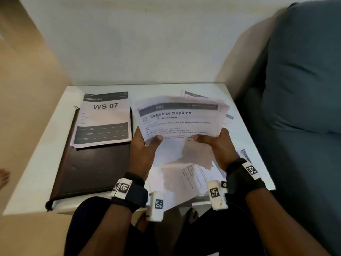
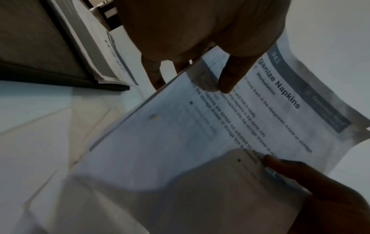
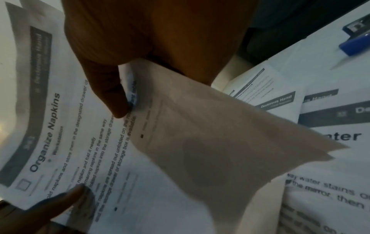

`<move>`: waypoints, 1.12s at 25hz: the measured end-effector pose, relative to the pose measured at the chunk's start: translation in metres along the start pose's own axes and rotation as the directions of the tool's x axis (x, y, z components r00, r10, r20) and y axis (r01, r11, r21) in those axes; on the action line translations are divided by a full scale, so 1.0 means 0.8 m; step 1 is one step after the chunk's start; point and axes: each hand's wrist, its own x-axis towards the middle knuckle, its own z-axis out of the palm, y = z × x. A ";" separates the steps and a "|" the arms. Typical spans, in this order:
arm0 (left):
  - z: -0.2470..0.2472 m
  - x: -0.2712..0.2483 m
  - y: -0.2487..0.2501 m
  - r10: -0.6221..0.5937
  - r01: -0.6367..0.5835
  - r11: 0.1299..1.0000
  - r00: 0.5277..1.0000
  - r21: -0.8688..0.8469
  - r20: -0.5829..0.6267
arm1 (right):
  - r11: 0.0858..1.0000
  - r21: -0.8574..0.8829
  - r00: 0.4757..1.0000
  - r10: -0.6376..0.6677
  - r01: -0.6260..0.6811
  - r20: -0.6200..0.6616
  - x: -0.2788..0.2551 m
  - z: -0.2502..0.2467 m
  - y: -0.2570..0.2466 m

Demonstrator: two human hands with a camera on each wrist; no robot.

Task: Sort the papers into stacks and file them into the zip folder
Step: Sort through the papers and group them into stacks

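Observation:
A sheaf of papers (image 1: 180, 119) topped by a sheet headed "Organize Napkins" is raised above the white table (image 1: 46, 163). My left hand (image 1: 145, 143) grips its lower left edge, thumb on top (image 2: 230, 76). My right hand (image 1: 212, 141) pinches its lower right edge, thumb on the print (image 3: 112, 95); a lower sheet (image 3: 220, 134) hangs loose under it. The dark brown zip folder (image 1: 92, 169) lies shut at the left. On it rests a stack headed "WS 07" (image 1: 105, 119). Loose papers (image 1: 186, 174) lie under my hands.
More printed sheets (image 3: 330, 142) spread over the table's right side, with a blue object (image 3: 354, 44) near the right edge. A blue couch (image 1: 304, 89) stands close to the right. A wall (image 1: 138, 43) backs the table. My knees are under the front edge.

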 end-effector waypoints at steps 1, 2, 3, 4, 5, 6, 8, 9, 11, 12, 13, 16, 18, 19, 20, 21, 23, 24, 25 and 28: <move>0.000 0.001 0.002 0.016 -0.016 1.000 0.999 0.002 -0.034 | 1.000 -0.015 1.000 -0.002 0.002 -0.009 -0.001 -0.002 0.005; 0.001 0.002 0.002 0.028 -0.027 1.000 0.998 0.006 -0.053 | 0.999 -0.039 1.000 -0.003 0.002 -0.014 -0.003 -0.003 0.010; 0.002 0.003 0.003 0.030 -0.029 0.999 0.998 0.015 -0.058 | 0.998 -0.063 1.000 -0.004 0.003 -0.013 -0.005 -0.003 0.015; 0.005 0.002 0.003 0.025 -0.024 1.000 0.998 0.020 -0.053 | 0.996 -0.085 1.000 -0.004 0.003 -0.011 -0.009 -0.002 0.019; 0.008 -0.001 0.005 0.027 -0.026 1.000 0.999 0.016 -0.044 | 0.996 -0.093 1.000 -0.008 0.007 -0.015 -0.011 -0.002 0.022; 0.010 -0.001 0.007 0.045 -0.044 0.999 0.998 0.017 -0.041 | 0.996 -0.084 1.000 -0.019 0.017 -0.023 -0.010 -0.002 0.025; 0.013 -0.001 0.009 0.086 -0.085 0.996 0.995 0.037 -0.044 | 0.999 -0.034 0.998 -0.031 0.029 -0.055 -0.008 -0.003 0.025; 0.016 0.003 0.007 0.099 -0.097 0.995 0.994 0.035 -0.037 | 0.999 -0.025 0.997 -0.030 0.029 -0.072 -0.005 -0.004 0.028; 0.023 0.006 0.006 0.085 -0.085 0.996 0.996 0.024 -0.016 | 0.999 -0.051 0.995 0.007 -0.012 -0.095 -0.003 -0.002 0.034; 0.026 0.007 0.007 0.075 -0.074 0.997 0.997 0.029 -0.018 | 0.997 -0.054 0.991 0.043 -0.050 -0.123 -0.003 -0.001 0.038; 0.027 0.008 0.007 0.081 -0.081 0.996 0.996 0.037 -0.022 | 0.997 -0.044 0.987 0.064 -0.071 -0.148 -0.003 -0.001 0.039; 0.030 0.012 0.001 0.136 -0.135 0.990 0.991 0.037 -0.005 | 1.000 -0.018 0.989 -0.011 0.008 -0.145 0.003 -0.006 0.041; 0.031 0.014 0.000 0.144 -0.144 0.989 0.990 0.030 0.008 | 0.999 -0.038 0.991 -0.042 0.038 -0.124 0.004 -0.006 0.044; 0.032 0.014 0.001 0.149 -0.149 0.988 0.989 0.038 0.014 | 0.998 -0.059 0.992 -0.040 0.033 -0.122 0.003 -0.005 0.046; 0.034 0.014 0.003 0.162 -0.163 0.985 0.986 0.051 0.024 | 0.997 -0.075 0.991 -0.033 0.023 -0.133 0.002 -0.003 0.048; 0.037 0.015 0.006 0.177 -0.178 0.982 0.984 0.062 0.033 | 0.996 -0.083 0.987 -0.028 0.015 -0.159 0.002 -0.003 0.047; 0.037 0.017 0.003 0.177 -0.179 0.981 0.984 0.072 0.035 | 0.997 -0.073 0.979 -0.051 0.037 -0.195 0.000 -0.002 0.040; 0.035 0.018 0.000 0.172 -0.174 0.982 0.985 0.073 0.029 | 0.996 -0.061 0.976 -0.073 0.062 -0.206 -0.001 -0.002 0.036; 0.034 0.020 -0.003 0.168 -0.170 0.983 0.985 0.066 0.030 | 0.995 -0.048 0.971 -0.095 0.087 -0.219 0.000 -0.002 0.032; 0.033 0.020 -0.007 0.163 -0.165 0.985 0.986 0.049 0.035 | 0.994 -0.018 0.966 -0.111 0.110 -0.232 0.001 0.002 0.025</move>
